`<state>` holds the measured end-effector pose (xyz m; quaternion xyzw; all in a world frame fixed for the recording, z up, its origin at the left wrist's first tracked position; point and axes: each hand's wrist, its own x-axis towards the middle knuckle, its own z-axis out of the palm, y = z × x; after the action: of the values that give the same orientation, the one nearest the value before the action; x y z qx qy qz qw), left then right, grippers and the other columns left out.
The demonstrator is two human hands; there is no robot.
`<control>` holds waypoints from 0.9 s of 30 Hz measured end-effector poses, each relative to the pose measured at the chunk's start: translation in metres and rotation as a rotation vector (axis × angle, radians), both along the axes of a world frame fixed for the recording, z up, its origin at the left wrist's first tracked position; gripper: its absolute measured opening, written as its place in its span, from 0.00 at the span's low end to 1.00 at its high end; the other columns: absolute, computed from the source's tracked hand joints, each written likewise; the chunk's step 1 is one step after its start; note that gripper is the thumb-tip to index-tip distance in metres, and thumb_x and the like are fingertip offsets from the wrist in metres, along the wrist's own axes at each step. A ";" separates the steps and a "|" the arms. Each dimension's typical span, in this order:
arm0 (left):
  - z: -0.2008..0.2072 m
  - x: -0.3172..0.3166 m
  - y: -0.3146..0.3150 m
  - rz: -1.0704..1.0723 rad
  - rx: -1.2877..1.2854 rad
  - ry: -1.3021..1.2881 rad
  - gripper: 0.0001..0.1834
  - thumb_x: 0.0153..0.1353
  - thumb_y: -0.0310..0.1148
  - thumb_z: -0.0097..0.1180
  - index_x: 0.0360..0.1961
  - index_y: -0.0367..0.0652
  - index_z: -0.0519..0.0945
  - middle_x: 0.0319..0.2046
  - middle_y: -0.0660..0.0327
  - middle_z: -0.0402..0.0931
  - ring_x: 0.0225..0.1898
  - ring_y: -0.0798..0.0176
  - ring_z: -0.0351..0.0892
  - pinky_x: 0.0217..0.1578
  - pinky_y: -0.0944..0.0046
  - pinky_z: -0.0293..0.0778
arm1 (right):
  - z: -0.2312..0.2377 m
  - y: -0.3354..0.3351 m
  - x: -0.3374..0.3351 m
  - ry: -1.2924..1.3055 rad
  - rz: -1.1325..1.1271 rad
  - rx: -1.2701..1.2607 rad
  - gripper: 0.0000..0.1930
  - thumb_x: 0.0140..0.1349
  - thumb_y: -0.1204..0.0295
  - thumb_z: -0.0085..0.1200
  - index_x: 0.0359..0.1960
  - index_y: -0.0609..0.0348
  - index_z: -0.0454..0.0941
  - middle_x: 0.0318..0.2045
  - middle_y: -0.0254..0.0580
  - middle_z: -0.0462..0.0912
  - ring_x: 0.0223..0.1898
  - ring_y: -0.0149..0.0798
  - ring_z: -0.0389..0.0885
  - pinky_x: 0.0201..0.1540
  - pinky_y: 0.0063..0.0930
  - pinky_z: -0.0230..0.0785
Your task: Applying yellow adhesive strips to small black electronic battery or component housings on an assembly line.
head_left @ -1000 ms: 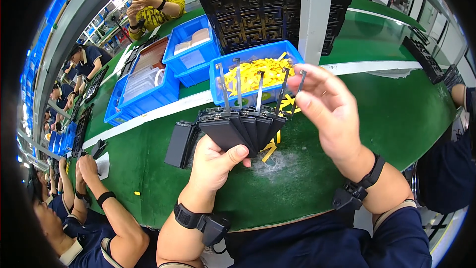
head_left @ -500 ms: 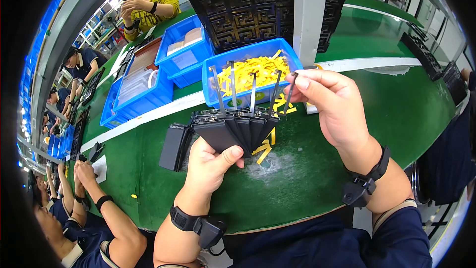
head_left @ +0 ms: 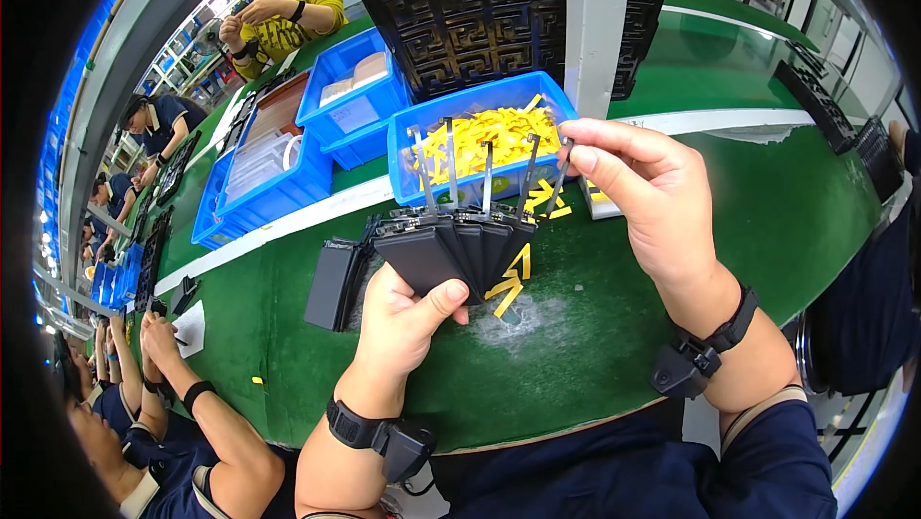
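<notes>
In the head view, flat black blocks (head_left: 422,258), matte and rectangular, spread fanwise in the left hand (head_left: 408,318), its thumb clamped over their lower ends, above the green worktop (head_left: 576,356). Their long axes splayed away from the person, the leftmost leaning left, the rightmost leaning right. Thin, smooth strips (head_left: 450,164) rose from their far ends toward a blue plastic bin (head_left: 397,169). The right hand (head_left: 662,195) pinched the rightmost strip's tip between thumb and forefinger.
</notes>
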<state>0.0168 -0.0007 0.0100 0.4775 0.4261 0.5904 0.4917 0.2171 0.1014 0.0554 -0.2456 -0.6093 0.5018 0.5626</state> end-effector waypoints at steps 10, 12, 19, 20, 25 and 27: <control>0.001 0.003 0.001 0.025 -0.018 -0.023 0.11 0.56 0.33 0.62 0.33 0.38 0.74 0.28 0.61 0.75 0.23 0.70 0.73 0.25 0.72 0.70 | -0.003 0.002 -0.001 0.029 0.115 -0.068 0.10 0.60 0.74 0.55 0.38 0.68 0.80 0.29 0.41 0.82 0.32 0.29 0.79 0.39 0.21 0.72; 0.001 0.003 0.001 0.016 -0.023 -0.020 0.11 0.56 0.33 0.62 0.34 0.38 0.74 0.28 0.61 0.75 0.23 0.70 0.73 0.25 0.72 0.70 | -0.003 0.002 -0.001 -0.001 0.094 -0.074 0.10 0.60 0.73 0.55 0.37 0.69 0.81 0.28 0.41 0.82 0.32 0.29 0.79 0.38 0.21 0.72; -0.001 0.005 0.002 0.012 -0.036 -0.047 0.11 0.56 0.33 0.61 0.35 0.38 0.74 0.29 0.61 0.75 0.23 0.70 0.73 0.24 0.72 0.71 | -0.006 0.001 -0.001 -0.028 0.072 -0.053 0.10 0.61 0.72 0.53 0.35 0.69 0.80 0.26 0.39 0.81 0.30 0.27 0.78 0.37 0.21 0.72; -0.001 0.005 0.002 0.008 -0.042 -0.053 0.12 0.56 0.32 0.61 0.35 0.38 0.74 0.29 0.61 0.75 0.23 0.70 0.73 0.24 0.72 0.71 | -0.006 0.001 -0.002 -0.037 0.062 -0.050 0.10 0.61 0.72 0.53 0.35 0.70 0.80 0.26 0.38 0.81 0.30 0.27 0.78 0.37 0.21 0.71; -0.002 0.007 0.001 0.021 -0.044 -0.037 0.11 0.56 0.31 0.61 0.35 0.37 0.74 0.29 0.61 0.75 0.23 0.70 0.73 0.25 0.72 0.71 | -0.006 -0.001 -0.001 -0.078 0.056 -0.105 0.10 0.62 0.72 0.51 0.36 0.69 0.79 0.27 0.37 0.80 0.30 0.26 0.77 0.37 0.20 0.71; -0.001 0.007 0.000 0.028 -0.042 -0.021 0.11 0.56 0.31 0.61 0.35 0.37 0.74 0.29 0.61 0.75 0.23 0.71 0.73 0.25 0.72 0.71 | -0.010 0.001 0.001 -0.076 0.060 -0.115 0.09 0.61 0.73 0.51 0.37 0.68 0.78 0.28 0.36 0.80 0.31 0.26 0.77 0.37 0.20 0.70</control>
<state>0.0240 -0.0006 0.0086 0.4549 0.4398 0.5932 0.4977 0.2177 0.1025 0.0455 -0.2783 -0.6075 0.5429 0.5087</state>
